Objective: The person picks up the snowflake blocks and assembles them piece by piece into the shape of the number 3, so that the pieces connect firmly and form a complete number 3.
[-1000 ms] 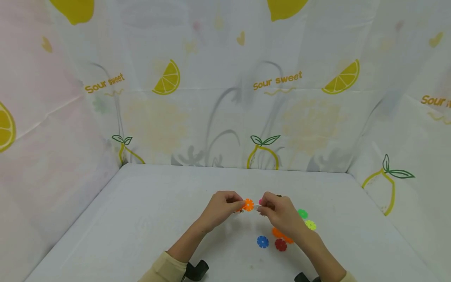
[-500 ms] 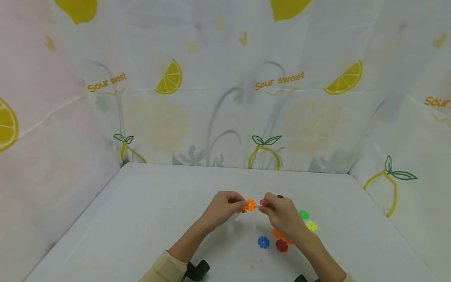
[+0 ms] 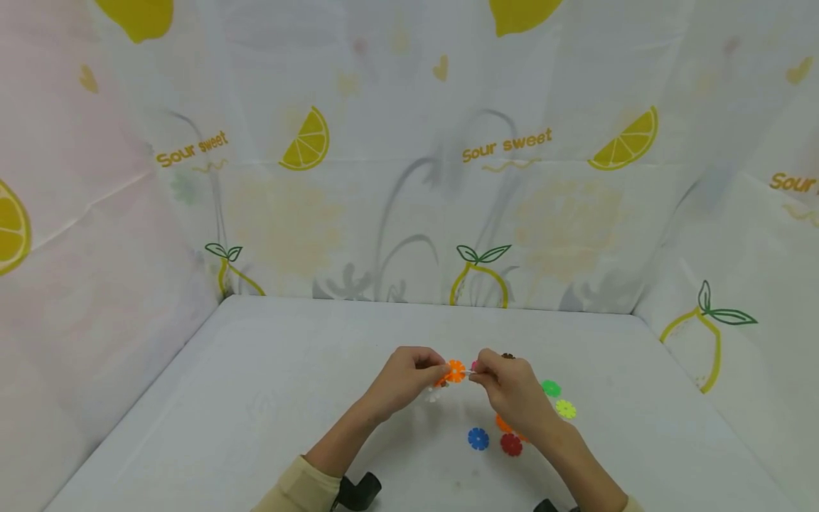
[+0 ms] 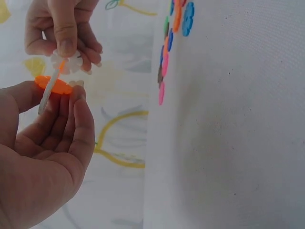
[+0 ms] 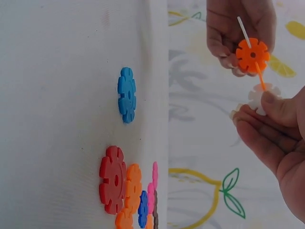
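Note:
My left hand (image 3: 402, 381) pinches a small chain of notched snowflake discs just above the table. An orange snowflake disc (image 5: 253, 56) faces out of it, with a white disc (image 5: 243, 32) slotted in edge-on. My right hand (image 3: 517, 390) holds another white snowflake disc (image 4: 71, 64) between thumb and fingers. In the right wrist view an orange disc (image 5: 260, 78), seen edge-on, runs between the front orange disc and that white one. The hands are close together, linked by these pieces. Fingers hide parts of the discs.
Loose snowflake discs lie on the white table (image 3: 275, 398): blue (image 3: 478, 439), red (image 3: 511, 445), green (image 3: 552, 388), yellow (image 3: 566, 409), and orange ones partly behind the right forearm. Brown and pink discs lie beyond the right hand. A lemon-print cloth (image 3: 384, 213) walls the table.
Both hands stay nearly in place, still holding the discs. Below the left fingers, the chain has turned slightly, showing more of a white disc. The loose discs have not moved on the table.

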Tool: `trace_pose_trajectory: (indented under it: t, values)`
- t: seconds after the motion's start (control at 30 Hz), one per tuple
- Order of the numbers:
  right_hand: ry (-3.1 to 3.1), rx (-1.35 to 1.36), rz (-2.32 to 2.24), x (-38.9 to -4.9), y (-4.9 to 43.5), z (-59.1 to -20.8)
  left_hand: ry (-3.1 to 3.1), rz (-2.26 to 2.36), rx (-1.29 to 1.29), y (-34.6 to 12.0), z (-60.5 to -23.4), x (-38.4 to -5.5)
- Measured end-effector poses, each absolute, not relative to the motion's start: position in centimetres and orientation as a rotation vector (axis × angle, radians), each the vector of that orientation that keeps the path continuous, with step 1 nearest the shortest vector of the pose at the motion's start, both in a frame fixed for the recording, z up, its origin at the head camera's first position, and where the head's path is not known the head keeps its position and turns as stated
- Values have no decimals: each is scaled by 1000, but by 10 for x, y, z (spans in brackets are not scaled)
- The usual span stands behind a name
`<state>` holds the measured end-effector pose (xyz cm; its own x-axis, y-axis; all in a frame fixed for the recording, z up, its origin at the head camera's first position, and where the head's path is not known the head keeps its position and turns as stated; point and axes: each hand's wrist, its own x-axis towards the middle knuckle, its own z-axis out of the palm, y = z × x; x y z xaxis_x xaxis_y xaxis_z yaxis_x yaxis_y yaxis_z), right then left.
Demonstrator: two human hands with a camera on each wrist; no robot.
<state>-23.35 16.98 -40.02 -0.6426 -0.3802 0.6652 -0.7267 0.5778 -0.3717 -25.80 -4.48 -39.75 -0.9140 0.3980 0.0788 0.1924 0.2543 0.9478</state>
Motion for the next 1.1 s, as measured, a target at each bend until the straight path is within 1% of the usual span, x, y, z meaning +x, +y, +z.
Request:
trace_pose_trajectory:
  t: [0.23,0.67,0.97,1.1]
  values:
    - [-2311,910,907,-235,173,-395,2331,1722,593,-42,-399,-258]
    - [-2306,948,949,-237,174,-398,2331,1723,620,-42,-399,-258]
    - [-2404,876,929,-236,178,-395,2356,1733,593,-43,-399,-259]
    - [-2514,797,942,-236,183,-392,2379,1730,580,-43,-399,-259]
